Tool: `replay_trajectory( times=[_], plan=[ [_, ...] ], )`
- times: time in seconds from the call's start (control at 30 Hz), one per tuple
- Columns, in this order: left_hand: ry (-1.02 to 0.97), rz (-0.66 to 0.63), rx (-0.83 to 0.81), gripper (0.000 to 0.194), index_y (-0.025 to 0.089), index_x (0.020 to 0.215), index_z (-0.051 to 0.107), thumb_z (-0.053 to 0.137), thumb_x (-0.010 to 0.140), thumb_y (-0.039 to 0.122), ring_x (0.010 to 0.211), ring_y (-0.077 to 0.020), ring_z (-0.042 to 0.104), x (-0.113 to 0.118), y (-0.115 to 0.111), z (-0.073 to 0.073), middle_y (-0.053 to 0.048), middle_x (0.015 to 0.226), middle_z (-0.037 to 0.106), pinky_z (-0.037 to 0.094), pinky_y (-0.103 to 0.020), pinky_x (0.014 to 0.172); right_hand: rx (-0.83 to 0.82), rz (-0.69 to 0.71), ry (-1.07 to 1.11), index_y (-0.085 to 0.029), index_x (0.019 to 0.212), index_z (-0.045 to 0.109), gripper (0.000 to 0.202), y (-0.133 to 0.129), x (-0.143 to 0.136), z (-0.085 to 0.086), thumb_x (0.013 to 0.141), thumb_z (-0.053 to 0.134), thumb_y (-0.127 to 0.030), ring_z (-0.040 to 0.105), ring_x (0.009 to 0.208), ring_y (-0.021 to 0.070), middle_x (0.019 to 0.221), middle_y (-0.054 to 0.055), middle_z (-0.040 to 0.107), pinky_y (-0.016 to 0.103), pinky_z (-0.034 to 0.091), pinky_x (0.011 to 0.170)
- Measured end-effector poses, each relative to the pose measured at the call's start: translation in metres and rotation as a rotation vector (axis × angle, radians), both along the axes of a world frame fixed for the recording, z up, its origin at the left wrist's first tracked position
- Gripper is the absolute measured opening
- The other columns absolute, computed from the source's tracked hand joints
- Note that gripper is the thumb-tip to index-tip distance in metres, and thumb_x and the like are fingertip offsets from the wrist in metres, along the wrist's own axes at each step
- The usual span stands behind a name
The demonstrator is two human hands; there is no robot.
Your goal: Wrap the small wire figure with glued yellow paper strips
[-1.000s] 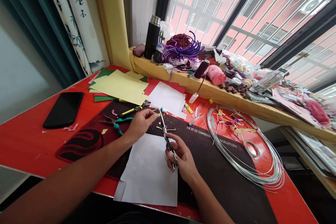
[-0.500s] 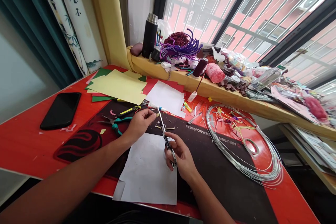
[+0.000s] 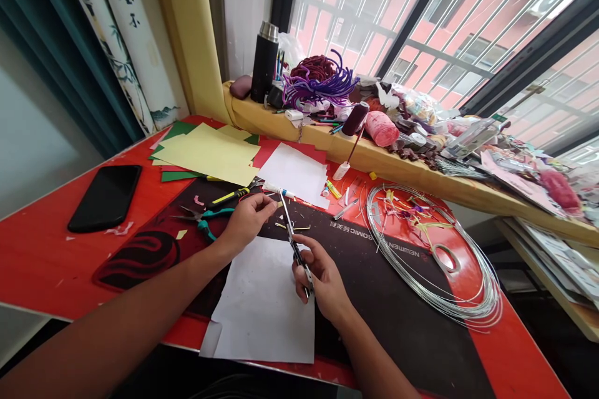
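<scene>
My right hand (image 3: 321,271) is wrapped round the handles of a pair of scissors (image 3: 298,255), whose blades point up and away from me. My left hand (image 3: 253,218) is closed in a pinch on a small yellowish piece of paper (image 3: 279,204), close beside the blade tips. The piece is tiny and mostly covered by the fingers. Below both hands a white paper sheet (image 3: 266,305) lies on the dark desk mat (image 3: 374,299), one corner folded. Teal-handled pliers (image 3: 206,222) rest just left of my left hand, with a yellow-and-black cutter (image 3: 229,197) behind them.
A black phone (image 3: 105,197) lies at the left. Yellow and green paper (image 3: 206,153) and a white sheet (image 3: 294,174) are at the back. A large wire coil (image 3: 440,299) is at the right. Yarn (image 3: 322,84), a thermos (image 3: 264,62) and other supplies crowd the window ledge.
Both hands hold nearly the same pose, with the scissors beside the small paper piece. The whole view has shifted very slightly.
</scene>
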State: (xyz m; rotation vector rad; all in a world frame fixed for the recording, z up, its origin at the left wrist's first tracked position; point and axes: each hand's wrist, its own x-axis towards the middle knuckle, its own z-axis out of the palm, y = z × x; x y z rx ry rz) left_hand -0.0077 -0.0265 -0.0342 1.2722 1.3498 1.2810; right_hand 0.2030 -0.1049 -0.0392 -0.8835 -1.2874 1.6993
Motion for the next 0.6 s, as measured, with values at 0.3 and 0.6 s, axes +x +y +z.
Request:
replay_trajectory(
  times=[0.3, 0.6],
  plan=[
    [-0.007, -0.004, -0.01, 0.033, 0.021, 0.072, 0.062, 0.07, 0.081, 0.051, 0.063, -0.0163, 0.049, 0.0001, -0.001, 0.002, 0.002, 0.064, 0.056, 0.04, -0.03, 0.062, -0.007, -0.005, 0.003, -0.027, 0.137, 0.062, 0.054, -0.0001, 0.0006, 0.001, 0.09, 0.081, -0.046, 0.038, 0.043, 0.0043, 0.073, -0.01, 0.043, 0.02, 0.038, 0.039],
    [-0.016, -0.002, -0.015, 0.034, 0.021, 0.072, 0.062, 0.071, 0.081, 0.052, 0.062, -0.0155, 0.05, 0.0006, -0.0006, 0.0021, 0.003, 0.063, 0.056, 0.041, -0.029, 0.061, -0.021, -0.014, 0.033, -0.027, 0.137, 0.065, 0.06, -0.0006, 0.0014, -0.0035, 0.085, 0.086, -0.049, 0.036, 0.045, 0.004, 0.076, -0.009, 0.041, 0.019, 0.04, 0.037]
  ],
)
